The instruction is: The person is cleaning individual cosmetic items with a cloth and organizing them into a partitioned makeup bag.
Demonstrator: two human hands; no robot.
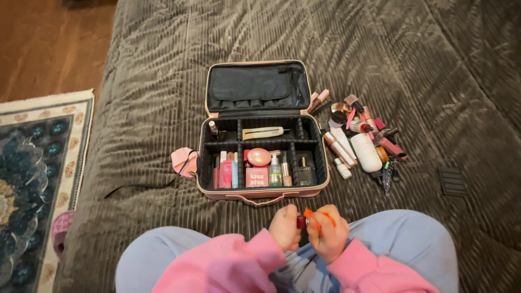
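Observation:
Both my hands meet just in front of my lap, in pink sleeves. My left hand (284,228) grips a small dark red bottle (302,221). My right hand (328,234) pinches an orange piece (310,215) right against that bottle. Beyond them lies an open pink-trimmed cosmetic case (261,191) with black dividers, filled with tubes, small bottles, a pink egg-shaped sponge (259,157) and a pink box (256,177). Its lid (256,87) lies flat, black inside.
A heap of loose cosmetics (362,140) lies right of the case on the brown ribbed blanket (412,65). A pink pouch (183,161) with a black cord lies left of it. A dark flat item (452,181) sits far right. A patterned rug (32,179) covers the wood floor at left.

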